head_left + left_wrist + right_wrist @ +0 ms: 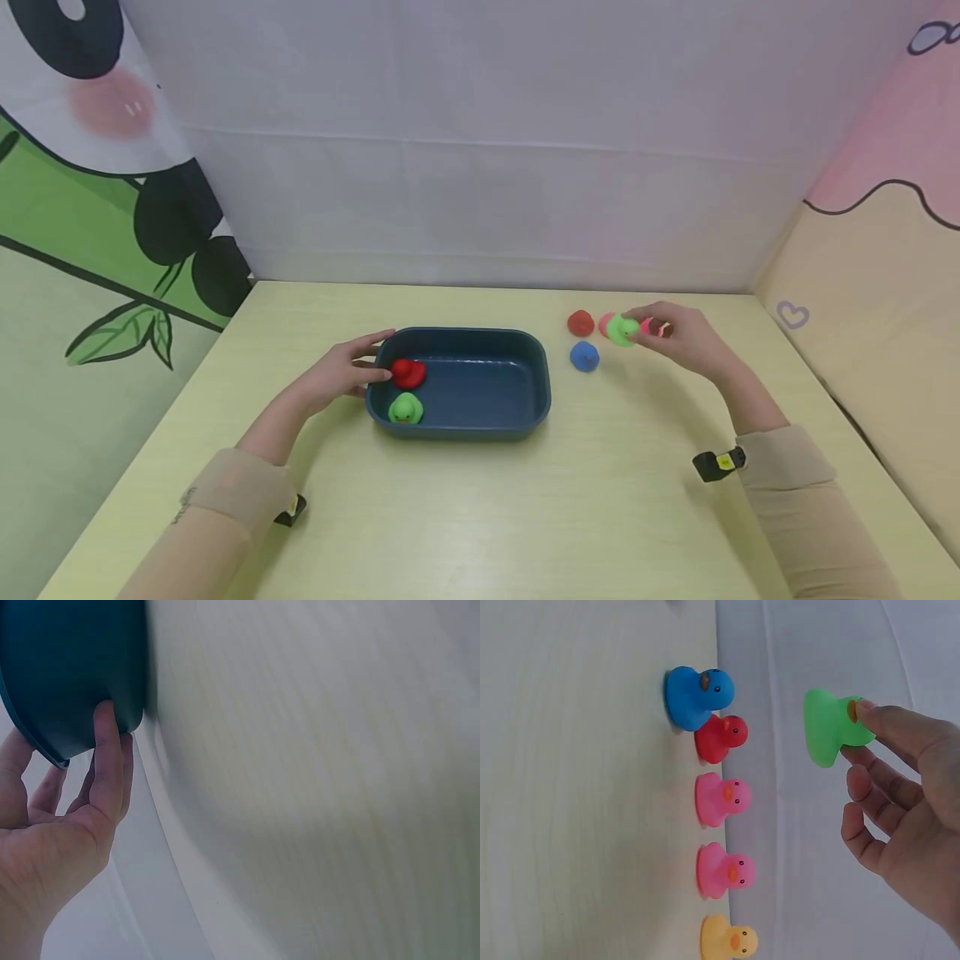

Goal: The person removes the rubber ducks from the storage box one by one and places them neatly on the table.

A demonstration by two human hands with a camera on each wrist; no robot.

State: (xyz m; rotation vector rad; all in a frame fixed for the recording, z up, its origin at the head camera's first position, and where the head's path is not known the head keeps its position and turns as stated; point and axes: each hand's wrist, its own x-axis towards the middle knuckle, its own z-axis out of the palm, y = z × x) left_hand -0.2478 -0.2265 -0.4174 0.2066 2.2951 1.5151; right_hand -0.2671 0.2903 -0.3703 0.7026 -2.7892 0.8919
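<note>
My left hand grips the left end of a dark blue rectangular tray, thumb over the rim. In the left wrist view, its fingers press the tray's outer wall. Inside the tray's left part lie a red rubber duck and a green rubber duck. Over at the right, my right hand pinches another green rubber duck by its head, between thumb and fingers. It is held up off the table, near other ducks.
Standing on the table near its back are a blue duck, a red duck, two pink ducks and a yellow duck. A pale cloth wall rises behind the table, and printed panels flank it.
</note>
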